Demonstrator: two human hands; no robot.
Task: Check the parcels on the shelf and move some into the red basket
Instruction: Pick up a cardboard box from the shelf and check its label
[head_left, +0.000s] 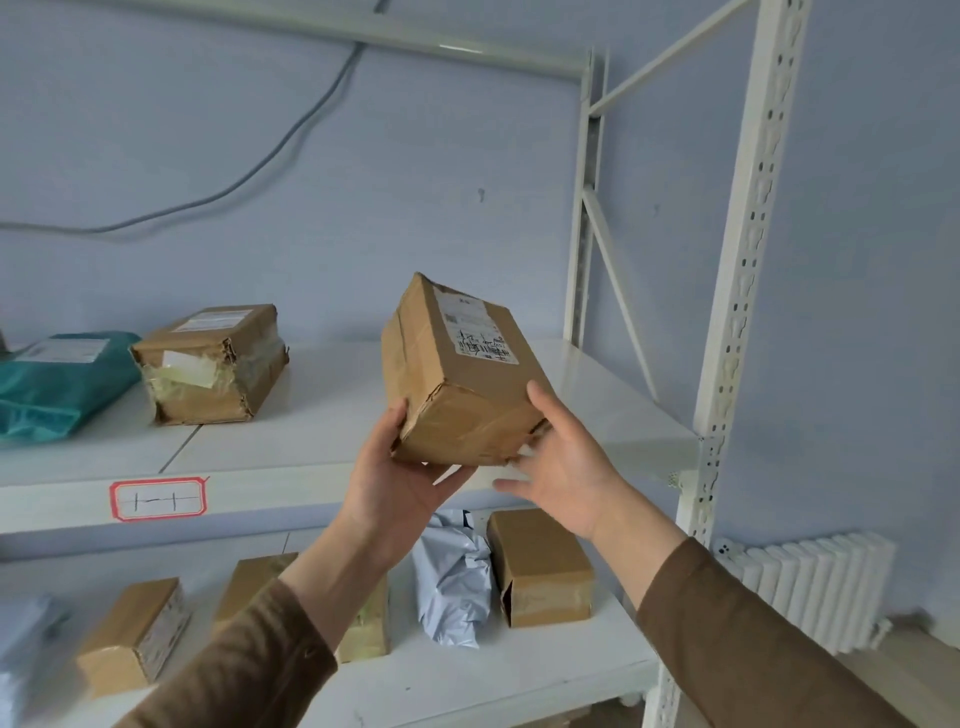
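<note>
Holding a taped cardboard parcel (457, 374) up off the shelf (322, 415), w/ both hands under its near end. Left hand (400, 483) cups the bottom-left corner, thumb up the side, fingers curled beneath. Right hand (566, 467) is on the bottom-right corner, thumb against the side; its fingers look spread and blurred, so can't tell how firm that hold is. Parcel is tilted, label face (475, 330) turned up toward the camera: looks like the checking step, imo.

Beyond the left hand, to its left: a torn box (208, 364) and a teal mailer bag (57, 384), both on the same shelf, untouched. Below both hands, on the lower shelf (493, 670): several brown boxes, one (540, 566) just under the right hand, plus a pale grey poly bag (452, 577) between the wrists.

Red basket not in view, so no telling what's in it. Progress est.: early to mid. One parcel in hand, none seen delivered, at least six more on the shelves left to check. Next needs a keep-or-move call on this one.
</note>
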